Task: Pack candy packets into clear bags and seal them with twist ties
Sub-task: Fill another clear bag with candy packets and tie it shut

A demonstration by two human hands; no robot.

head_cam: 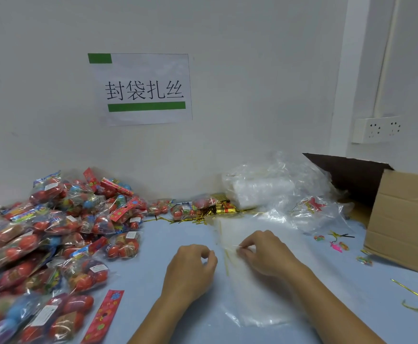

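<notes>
Right hand (262, 252) pinches something thin and pale-gold at its thumb and forefinger, looks like a twist tie or the bag edge with it, too blurred to say which; left hand (193, 263) is curled with fingertips drawn toward the thumb, and I can't tell whether it holds anything

Clear bag (250, 289) lies flat on the blue table (153, 244) between and under both hands, empty by the look of it. Long axis runs roughly away from the person, one end near the gold ties at the back, the other toward the bottom edge of view. Which end is the mouth I can't tell

Handling, my read:
- bag: thin film, near weightless, limp, slippery, clings to itself; take it at the mouth edge with two pinches to split the layers
- loose twist ties (226, 259) beside the right fingers: thin wire strips, lying mostly along the bag's axis; bendy, hold shape once twisted, pick by one end
- candy packets (122, 247) piled at left, nearest one just left of the left hand: crinkly, lumpy, light, grab by the body

Gold tie bundle (218, 209) sits at the back by the wall; cardboard box (406, 219) at right
</notes>
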